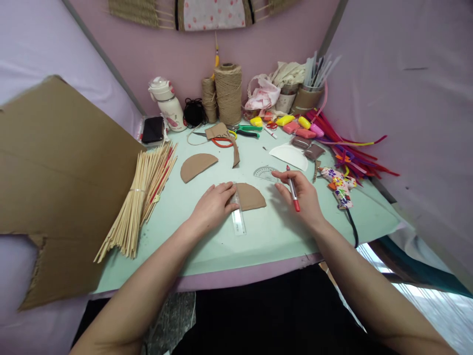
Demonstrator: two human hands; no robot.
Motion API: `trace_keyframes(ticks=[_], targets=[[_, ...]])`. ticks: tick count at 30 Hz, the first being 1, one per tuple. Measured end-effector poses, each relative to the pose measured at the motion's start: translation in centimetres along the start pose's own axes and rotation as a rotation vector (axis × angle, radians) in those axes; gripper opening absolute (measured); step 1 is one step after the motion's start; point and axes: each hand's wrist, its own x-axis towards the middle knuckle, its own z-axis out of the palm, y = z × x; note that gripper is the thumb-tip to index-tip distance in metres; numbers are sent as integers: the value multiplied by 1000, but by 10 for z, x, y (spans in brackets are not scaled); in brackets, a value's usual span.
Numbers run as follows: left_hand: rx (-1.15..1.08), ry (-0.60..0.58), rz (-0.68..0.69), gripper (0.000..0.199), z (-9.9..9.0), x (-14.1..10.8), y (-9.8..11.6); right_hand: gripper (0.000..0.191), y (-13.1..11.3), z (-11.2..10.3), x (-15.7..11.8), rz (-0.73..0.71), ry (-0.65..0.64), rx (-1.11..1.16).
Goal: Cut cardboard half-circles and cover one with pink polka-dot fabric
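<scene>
My left hand [216, 201] holds a clear ruler [239, 224] down across a cardboard half-circle [251, 197], fingertips and thumb at the ruler's upper part. The half-circle's left end is hidden under that hand. In my right hand [305, 195] a red pen [293, 190] is tucked, slanting with its red end toward me. The index finger and thumb of this hand are apart, beside a clear protractor [264, 172]; whether they touch it I cannot tell. A second cardboard half-circle [198, 166] lies farther left, and a white half-circle [290, 156] lies beyond the protractor.
Bundled wooden sticks [135, 207] and a big cardboard sheet [70, 182] are at left. Scissors [222, 143] and green-handled pliers [247, 131] lie behind. A flowered glue gun [339, 186] and pipe cleaners [354, 148] are at right. Twine spools [228, 96] and a bottle [169, 108] stand at the back.
</scene>
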Motion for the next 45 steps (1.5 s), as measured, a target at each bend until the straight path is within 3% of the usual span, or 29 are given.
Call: trace_keyframes(ticks=[5,11,14,20,26,31,45], targets=[[66,-15,-13,49,-4,0,4,20,-7,5,-6,-14,-68,-32],[74,-6,-29,48,-6,-2,8,18,-21,30,-10,-177,-433,-100],[73,-13,-31,47,-6,-2,9,19,-23,37,-15,-236,-517,-161],[79,-11,-26,50,-6,-2,8,22,-22,43,-27,-316,-504,-227],[76,-22,-37,50,-5,-2,8,27,-25,39,-48,-421,-377,-300],[65,-26,-39,48,-7,-3,10,28,-24,37,-62,-526,-420,-218],[3,-18,-31,49,-4,-2,6,28,-22,39,-66,-518,-413,-248]])
